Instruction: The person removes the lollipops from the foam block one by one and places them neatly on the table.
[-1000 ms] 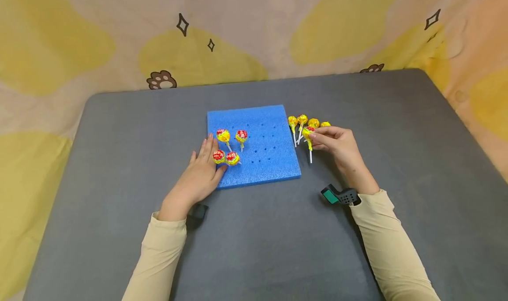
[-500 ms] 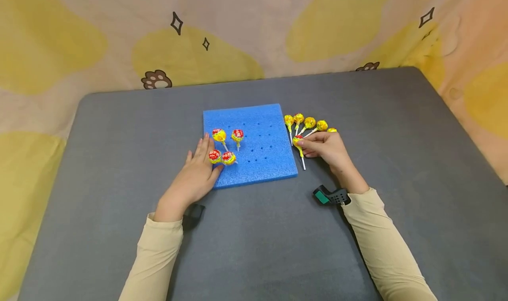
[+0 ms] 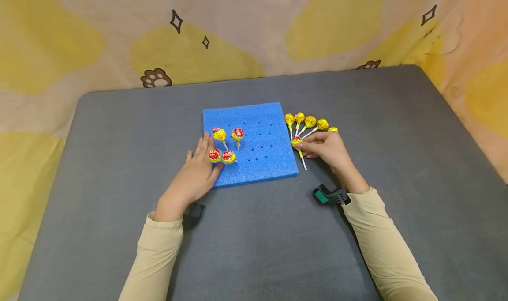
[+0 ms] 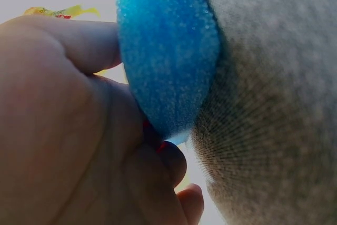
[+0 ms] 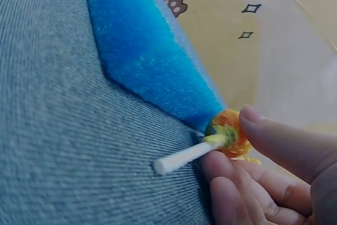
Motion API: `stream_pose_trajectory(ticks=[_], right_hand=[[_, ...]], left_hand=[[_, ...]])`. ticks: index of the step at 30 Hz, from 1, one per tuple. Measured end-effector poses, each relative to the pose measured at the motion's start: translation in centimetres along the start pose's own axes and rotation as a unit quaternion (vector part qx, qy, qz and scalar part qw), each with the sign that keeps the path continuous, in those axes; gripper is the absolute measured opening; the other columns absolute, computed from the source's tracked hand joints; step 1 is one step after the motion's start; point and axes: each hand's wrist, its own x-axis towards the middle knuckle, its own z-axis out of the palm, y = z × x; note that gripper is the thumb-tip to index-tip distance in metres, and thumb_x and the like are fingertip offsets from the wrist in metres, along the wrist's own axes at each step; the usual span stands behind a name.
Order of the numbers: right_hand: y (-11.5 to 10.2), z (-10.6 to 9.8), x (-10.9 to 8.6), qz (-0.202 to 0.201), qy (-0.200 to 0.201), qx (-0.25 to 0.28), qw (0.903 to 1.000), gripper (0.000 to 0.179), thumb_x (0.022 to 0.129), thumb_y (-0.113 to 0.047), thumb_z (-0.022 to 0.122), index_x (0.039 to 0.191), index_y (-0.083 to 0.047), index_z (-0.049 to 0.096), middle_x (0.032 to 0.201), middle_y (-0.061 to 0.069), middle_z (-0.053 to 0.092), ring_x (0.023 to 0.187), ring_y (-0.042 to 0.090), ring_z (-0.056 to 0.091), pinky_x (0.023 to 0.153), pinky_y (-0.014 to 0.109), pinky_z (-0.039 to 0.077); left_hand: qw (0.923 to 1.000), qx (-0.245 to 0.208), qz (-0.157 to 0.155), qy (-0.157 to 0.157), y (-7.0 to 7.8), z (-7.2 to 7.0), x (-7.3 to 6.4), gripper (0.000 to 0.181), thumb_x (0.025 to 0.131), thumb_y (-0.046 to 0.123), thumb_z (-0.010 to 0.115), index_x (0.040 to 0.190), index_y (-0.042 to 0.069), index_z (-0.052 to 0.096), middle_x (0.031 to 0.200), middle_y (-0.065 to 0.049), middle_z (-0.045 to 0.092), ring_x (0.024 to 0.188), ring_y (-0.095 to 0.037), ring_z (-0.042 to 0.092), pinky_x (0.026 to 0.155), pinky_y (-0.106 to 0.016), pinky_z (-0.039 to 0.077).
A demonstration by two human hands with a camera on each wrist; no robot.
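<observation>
A blue foam board [image 3: 254, 115] with rows of small holes lies on the table. Several lollipops in yellow and red wrappers, such as this lollipop [image 3: 237, 134], stand in its left part on their sticks. My left hand [image 3: 194, 173] rests along the board's left edge, fingers straight, thumb at the front; the left wrist view shows the foam [image 4: 168, 51] beside those fingers. Next to the board's right edge my right hand [image 3: 325, 150] pinches a lollipop [image 5: 229, 133] by its wrapped head between thumb and fingers. Its white stick points toward the person, close over the table.
Several more lollipops [image 3: 310, 122] lie fanned out on the grey table [image 3: 254, 243] right of the board, just beyond the right hand. A patterned cloth [image 3: 254, 27] hangs behind the table. Dark wrist camera [image 3: 331, 196] sits below the right wrist.
My right hand has moved left and slightly toward the person with the pinched lollipop, uncovering more of the fanned lollipops. In the last half second it barely moves. The left hand stays on the board.
</observation>
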Motion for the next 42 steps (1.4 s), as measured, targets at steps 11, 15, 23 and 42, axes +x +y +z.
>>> stream_pose_trajectory(ticks=[11,15,23,42], right_hand=[[-0.4,-0.7,-0.2,0.012,-0.026,0.008,0.9996,0.032,0.084,-0.009,0.073,0.097,0.019,0.066,0.068,0.001,0.069,0.056,0.008,0.065,0.057,0.026,0.056],[-0.7,-1.0,-0.3,0.025,-0.022,-0.009,0.9994,0.033,0.083,-0.011,0.074,0.097,0.017,0.066,0.068,0.001,0.069,0.057,0.009,0.065,0.057,0.026,0.056],[-1.3,-1.6,-0.5,0.022,-0.013,-0.032,0.9992,0.029,0.083,-0.01,0.074,0.096,0.016,0.068,0.069,0.004,0.07,0.058,0.009,0.066,0.058,0.027,0.056],[-2.5,-0.9,-0.4,-0.033,-0.039,0.004,0.9987,0.03,0.083,-0.008,0.074,0.098,0.015,0.066,0.076,0.005,0.072,0.067,0.015,0.07,0.064,0.032,0.057]], left_hand=[[1.0,0.002,-0.001,-0.002,-0.1,0.1,0.1,0.074,0.099,0.03,0.044,0.15,-0.002,0.001,0.158,-0.016,-0.008,0.144,-0.031,-0.006,0.112,-0.055,0.004],[1.0,0.003,0.001,0.001,-0.1,0.1,0.2,0.074,0.099,0.03,0.045,0.15,-0.002,0.001,0.158,-0.016,-0.008,0.144,-0.031,-0.005,0.112,-0.055,0.005],[1.0,-0.001,-0.001,-0.001,0.0,0.0,0.2,0.074,0.1,0.032,0.043,0.15,-0.001,0.0,0.158,-0.015,-0.009,0.144,-0.03,-0.006,0.113,-0.054,0.005],[1.0,-0.006,-0.004,-0.004,-0.1,0.0,0.2,0.075,0.1,0.031,0.044,0.15,-0.001,0.0,0.158,-0.015,-0.01,0.144,-0.029,-0.007,0.113,-0.053,0.003]])
